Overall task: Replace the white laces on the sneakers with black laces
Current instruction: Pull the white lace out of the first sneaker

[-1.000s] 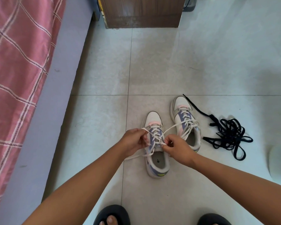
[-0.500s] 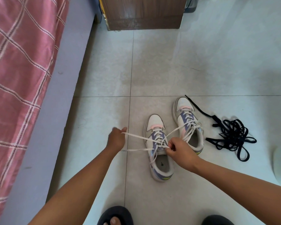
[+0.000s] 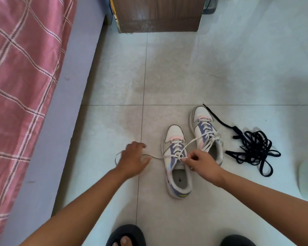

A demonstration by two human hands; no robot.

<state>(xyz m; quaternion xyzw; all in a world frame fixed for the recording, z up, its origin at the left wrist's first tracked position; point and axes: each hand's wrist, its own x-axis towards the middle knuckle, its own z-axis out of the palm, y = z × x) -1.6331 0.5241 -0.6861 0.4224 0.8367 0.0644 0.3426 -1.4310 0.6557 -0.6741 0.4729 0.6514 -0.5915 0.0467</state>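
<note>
Right hand [image 3: 202, 161] pinches limp white lace [image 3: 156, 157] at near sneaker [image 3: 176, 162]; left hand [image 3: 132, 157] spread, blurred; grab near eyelets.

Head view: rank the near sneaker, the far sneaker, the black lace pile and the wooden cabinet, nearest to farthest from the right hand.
From the right hand:
1. Near sneaker, right under the fingers.
2. Far sneaker, just beyond, slightly right.
3. Black lace pile, on the floor further right.
4. Wooden cabinet, far off at the top.
</note>
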